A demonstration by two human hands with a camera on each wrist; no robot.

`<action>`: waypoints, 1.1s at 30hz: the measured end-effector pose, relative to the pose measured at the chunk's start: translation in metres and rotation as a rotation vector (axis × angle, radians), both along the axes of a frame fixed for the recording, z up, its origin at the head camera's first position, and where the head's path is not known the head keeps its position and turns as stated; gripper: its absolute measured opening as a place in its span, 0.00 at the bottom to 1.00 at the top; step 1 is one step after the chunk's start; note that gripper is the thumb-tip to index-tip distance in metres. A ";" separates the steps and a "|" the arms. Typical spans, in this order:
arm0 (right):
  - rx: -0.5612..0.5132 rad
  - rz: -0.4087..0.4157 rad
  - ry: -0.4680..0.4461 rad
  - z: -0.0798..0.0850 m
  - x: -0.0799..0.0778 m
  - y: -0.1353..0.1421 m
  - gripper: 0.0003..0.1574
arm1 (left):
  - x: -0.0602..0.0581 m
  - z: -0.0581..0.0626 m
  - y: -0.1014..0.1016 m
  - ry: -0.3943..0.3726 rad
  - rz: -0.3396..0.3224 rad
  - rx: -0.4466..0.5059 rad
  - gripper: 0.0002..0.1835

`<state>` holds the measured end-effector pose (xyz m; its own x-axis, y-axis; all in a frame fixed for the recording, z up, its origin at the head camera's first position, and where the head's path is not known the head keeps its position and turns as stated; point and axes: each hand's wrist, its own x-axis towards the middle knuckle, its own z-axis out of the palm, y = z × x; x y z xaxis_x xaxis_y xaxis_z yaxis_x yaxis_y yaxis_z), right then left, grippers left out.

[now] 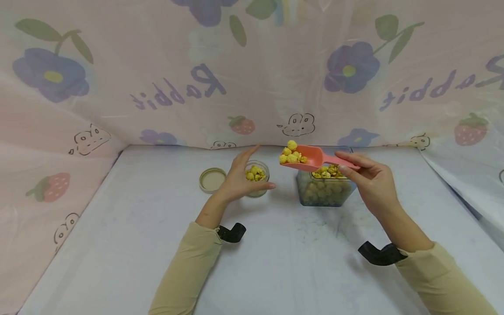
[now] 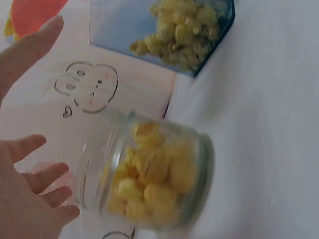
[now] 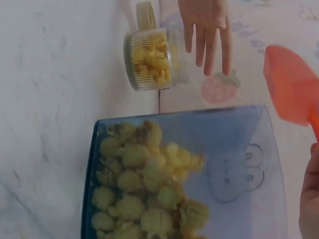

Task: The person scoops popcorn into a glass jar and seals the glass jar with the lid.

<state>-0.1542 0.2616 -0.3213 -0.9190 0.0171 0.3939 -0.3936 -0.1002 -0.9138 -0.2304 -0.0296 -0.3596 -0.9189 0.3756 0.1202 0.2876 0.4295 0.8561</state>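
Note:
My right hand (image 1: 376,181) pinches the handle of a pink-red scoop (image 1: 313,156) between thumb and fingers. Yellow popcorn (image 1: 290,156) lies in the scoop, which is above the left side of a clear bluish tub (image 3: 234,134). The tub holds more popcorn (image 3: 149,199). With fingers and thumb spread, my left hand (image 1: 239,178) hovers beside a ribbed glass jar (image 2: 94,164). A gap shows between its fingers and the jar in the left wrist view. The upright jar contains popcorn (image 2: 154,174); the hand partly covers it in the head view.
A round lid (image 1: 212,180) with a light rim lies on the white tabletop (image 1: 275,262), left of the jar. Behind the things rises a pink printed curtain (image 1: 267,87), which also borders the table's sides. Black pieces (image 1: 382,253) stick out at both sleeve cuffs.

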 end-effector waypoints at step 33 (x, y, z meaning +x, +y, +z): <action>0.177 -0.191 0.011 -0.015 0.014 -0.060 0.20 | -0.012 -0.030 -0.029 -0.110 -0.067 0.047 0.45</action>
<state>-0.1403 0.2018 -0.3364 -0.9016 0.1193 0.4158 -0.3997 0.1381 -0.9062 -0.2426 -0.0590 -0.3897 -0.9008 0.4325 0.0388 0.2171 0.3712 0.9028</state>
